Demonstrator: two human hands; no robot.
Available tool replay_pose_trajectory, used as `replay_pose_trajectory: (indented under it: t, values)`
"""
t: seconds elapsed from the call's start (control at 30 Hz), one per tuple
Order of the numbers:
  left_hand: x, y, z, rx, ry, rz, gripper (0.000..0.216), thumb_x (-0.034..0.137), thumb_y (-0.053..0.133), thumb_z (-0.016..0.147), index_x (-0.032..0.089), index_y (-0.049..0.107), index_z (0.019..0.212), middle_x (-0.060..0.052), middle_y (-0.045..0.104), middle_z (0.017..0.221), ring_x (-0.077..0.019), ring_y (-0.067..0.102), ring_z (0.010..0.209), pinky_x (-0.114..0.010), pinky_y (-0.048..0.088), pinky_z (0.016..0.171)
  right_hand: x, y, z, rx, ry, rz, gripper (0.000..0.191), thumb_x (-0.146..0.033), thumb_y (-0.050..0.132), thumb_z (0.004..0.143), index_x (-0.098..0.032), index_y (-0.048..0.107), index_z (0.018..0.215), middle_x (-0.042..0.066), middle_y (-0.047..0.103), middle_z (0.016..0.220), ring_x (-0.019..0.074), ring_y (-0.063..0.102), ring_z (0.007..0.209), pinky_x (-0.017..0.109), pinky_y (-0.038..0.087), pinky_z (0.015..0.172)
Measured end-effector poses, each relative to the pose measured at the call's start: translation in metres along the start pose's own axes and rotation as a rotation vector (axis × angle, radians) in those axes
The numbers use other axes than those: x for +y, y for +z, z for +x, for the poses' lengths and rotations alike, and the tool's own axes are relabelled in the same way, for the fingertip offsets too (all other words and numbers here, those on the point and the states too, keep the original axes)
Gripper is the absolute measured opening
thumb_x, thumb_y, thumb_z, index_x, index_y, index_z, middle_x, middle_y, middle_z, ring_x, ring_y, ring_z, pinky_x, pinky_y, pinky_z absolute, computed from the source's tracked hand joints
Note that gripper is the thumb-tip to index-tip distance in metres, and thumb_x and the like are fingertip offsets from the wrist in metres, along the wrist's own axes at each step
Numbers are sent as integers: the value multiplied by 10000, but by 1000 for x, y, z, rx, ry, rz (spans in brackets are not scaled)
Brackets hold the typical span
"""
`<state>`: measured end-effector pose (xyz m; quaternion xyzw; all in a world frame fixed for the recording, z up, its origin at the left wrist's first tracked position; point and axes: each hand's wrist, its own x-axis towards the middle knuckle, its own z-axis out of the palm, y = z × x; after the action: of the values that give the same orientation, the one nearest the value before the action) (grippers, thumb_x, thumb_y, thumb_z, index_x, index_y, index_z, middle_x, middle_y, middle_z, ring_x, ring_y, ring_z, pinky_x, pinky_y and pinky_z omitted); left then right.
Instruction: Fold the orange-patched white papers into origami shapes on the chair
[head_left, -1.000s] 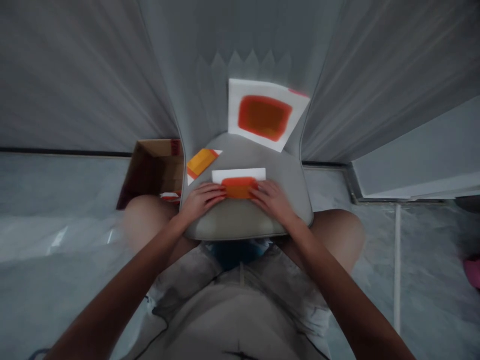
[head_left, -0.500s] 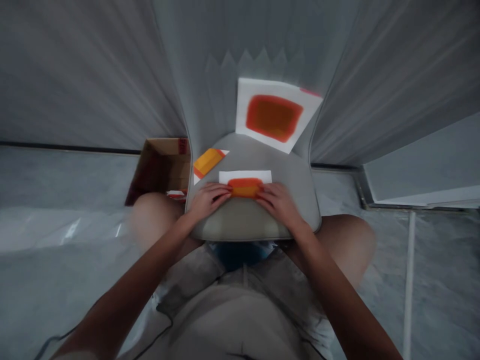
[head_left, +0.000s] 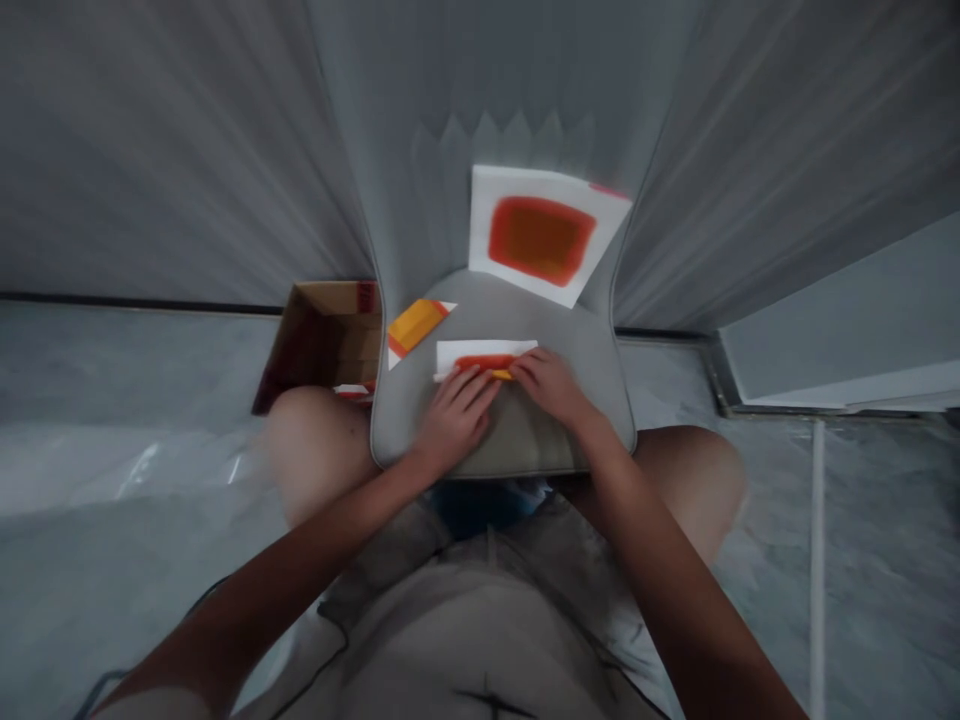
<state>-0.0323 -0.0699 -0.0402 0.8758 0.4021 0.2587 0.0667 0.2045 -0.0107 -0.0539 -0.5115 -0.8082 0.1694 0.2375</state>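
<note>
A folded sheet of white paper [head_left: 487, 348] with an orange-red painted patch lies on a grey chair seat [head_left: 570, 440], a narrow yellow-orange strip showing along its near edge. My left hand [head_left: 459, 412] lies over that edge, fingers stretched out and pressing down on the fold. At the right end, the fingers of my right hand [head_left: 549, 384] are closed on the paper's near corner. Its thumb is mostly hidden. To the left of the paper sits a folded yellow-orange paper piece [head_left: 417, 326] with white tips, apart from both hands.
A larger white sheet [head_left: 544, 238] with a dark orange square leans against the chair back. Beside the chair on the left, an open cardboard box [head_left: 315, 335] stands on the floor with a red-and-white item inside. Grey curtains [head_left: 172, 150] hang behind.
My left hand has moved right and now lies across the paper's near edge. The paper's near side has been folded up, so less of the orange patch shows. The right hand stays at the right end.
</note>
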Motion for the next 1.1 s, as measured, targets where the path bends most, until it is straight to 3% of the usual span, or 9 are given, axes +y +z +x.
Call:
replay_pose_trajectory:
  t: [0.1, 0.17, 0.27, 0.33, 0.57, 0.73, 1.1]
  values:
    - [-1, 7, 3, -57, -50, 18, 514, 247, 484, 1038, 194, 526, 1547, -109, 564, 1565, -288, 427, 1533, -572, 309, 1308, -6, 2, -1, 14, 31, -58, 325, -355, 483, 1080, -181, 757, 1078, 117, 735, 1066, 253, 642, 998, 402, 494, 936]
    - [-3, 9, 4, -87, -46, 30, 512, 292, 474, 1052, 166, 523, 1546, -123, 557, 1570, -294, 428, 1533, -573, 288, 1315, -15, 7, -6, 95, 66, -136, 312, -292, 468, 1075, -176, 746, 1155, 139, 729, 1145, 284, 630, 1090, 467, 477, 1029]
    - [-5, 8, 4, -123, -39, 46, 529, 325, 468, 1058, 132, 512, 1548, -142, 545, 1577, -298, 423, 1536, -569, 270, 1321, -32, 20, -19, 227, 77, -223, 366, -183, 435, 1051, -174, 702, 1302, 155, 684, 1337, 306, 565, 1301, 575, 337, 1219]
    - [-5, 7, 4, -142, -36, 56, 539, 323, 469, 1053, 113, 507, 1549, -148, 534, 1585, -299, 419, 1538, -561, 261, 1325, -42, 30, -28, 232, 57, -215, 396, -170, 432, 1045, -161, 677, 1356, 162, 661, 1409, 298, 536, 1373, 589, 278, 1268]
    - [0, 10, 1, -140, -145, 116, 588, 357, 491, 1033, 137, 480, 1578, -146, 496, 1614, -330, 361, 1569, -582, 240, 1320, -49, 42, -43, 170, 115, -192, 469, -310, 384, 1094, -114, 624, 1446, 184, 616, 1496, 309, 530, 1439, 554, 362, 1240]
    - [0, 11, -1, -149, -194, 125, 607, 391, 464, 1043, 127, 459, 1590, -155, 418, 1662, -333, 321, 1587, -578, 244, 1313, -59, 42, -46, 169, 177, -187, 506, -323, 354, 1103, -108, 563, 1510, 199, 543, 1564, 316, 456, 1511, 588, 308, 1261]
    - [2, 13, -7, -132, -210, 155, 657, 411, 439, 1052, 128, 366, 1640, -157, 345, 1695, -308, 295, 1600, -538, 231, 1317, -72, 45, -50, 195, 233, -218, 524, -326, 321, 1108, -85, 559, 1507, 211, 534, 1566, 316, 455, 1512, 598, 256, 1275]
